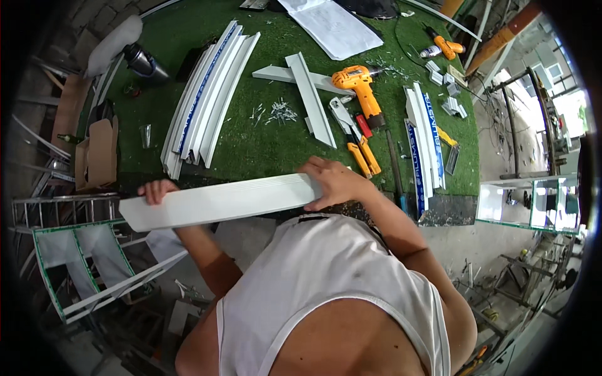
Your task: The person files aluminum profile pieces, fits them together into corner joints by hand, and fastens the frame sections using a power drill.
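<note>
A long white aluminium profile [229, 202] with an angled left end lies across in front of my body, at the near edge of the green worktable. Around its left part curls my left hand [158, 190], fingertips showing over the far edge. My right hand [333, 183] grips the right end, thumb on the near side and fingers on the far side. Beyond it, two white profile pieces [310, 100] lie crossed on the green surface. An orange cordless drill [359, 88], locking pliers [343, 116] and orange-handled pliers [364, 155] rest just past my right hand.
White profiles with blue film [207, 94] are stacked at the left, shorter ones [426, 141] at the right. Loose screws [282, 113] lie mid-table. Farther off are a paper pad [332, 28] and a second drill [446, 45]. A cardboard box [97, 153] stands left.
</note>
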A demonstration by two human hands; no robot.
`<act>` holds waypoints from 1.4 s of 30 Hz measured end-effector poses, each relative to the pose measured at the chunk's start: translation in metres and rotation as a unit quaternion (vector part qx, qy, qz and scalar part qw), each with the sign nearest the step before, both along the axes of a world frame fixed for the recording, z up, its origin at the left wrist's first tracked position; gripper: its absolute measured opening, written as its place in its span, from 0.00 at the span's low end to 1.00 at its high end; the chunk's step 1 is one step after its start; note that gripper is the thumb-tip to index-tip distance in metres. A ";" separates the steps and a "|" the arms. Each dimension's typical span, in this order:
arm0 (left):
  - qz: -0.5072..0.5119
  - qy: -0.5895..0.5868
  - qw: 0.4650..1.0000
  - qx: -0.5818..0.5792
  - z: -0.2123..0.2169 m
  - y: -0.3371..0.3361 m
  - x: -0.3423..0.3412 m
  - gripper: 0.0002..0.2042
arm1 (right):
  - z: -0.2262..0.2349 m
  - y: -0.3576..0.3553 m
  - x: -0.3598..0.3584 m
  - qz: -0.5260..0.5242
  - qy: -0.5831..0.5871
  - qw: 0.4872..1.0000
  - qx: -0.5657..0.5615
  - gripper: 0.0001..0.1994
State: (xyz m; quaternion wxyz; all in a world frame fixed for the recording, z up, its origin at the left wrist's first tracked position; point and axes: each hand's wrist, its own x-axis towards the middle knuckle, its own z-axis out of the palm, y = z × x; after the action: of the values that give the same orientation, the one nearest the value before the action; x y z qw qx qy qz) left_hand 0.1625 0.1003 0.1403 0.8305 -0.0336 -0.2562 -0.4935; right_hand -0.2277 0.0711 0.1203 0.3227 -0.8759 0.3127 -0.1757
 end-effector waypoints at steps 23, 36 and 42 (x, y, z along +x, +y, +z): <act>0.363 -0.675 0.624 0.153 0.047 0.032 -0.118 0.18 | -0.010 -0.024 -0.049 -0.073 -0.009 0.988 -0.134 0.38; 0.150 -0.832 0.473 0.247 -0.072 -0.176 -0.244 0.31 | -0.009 0.056 -0.148 -0.172 -0.537 0.790 0.241 0.38; 0.097 -0.811 0.424 0.391 -0.092 -0.226 -0.274 0.44 | -0.014 0.094 -0.164 -0.268 -0.556 0.782 0.092 0.41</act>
State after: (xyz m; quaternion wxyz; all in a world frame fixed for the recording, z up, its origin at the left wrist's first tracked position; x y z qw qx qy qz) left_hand -0.1118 -0.1254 0.0487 0.2054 0.7359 -0.5923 -0.2558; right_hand -0.3921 0.1652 0.1060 0.4598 -0.4734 0.3162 -0.6815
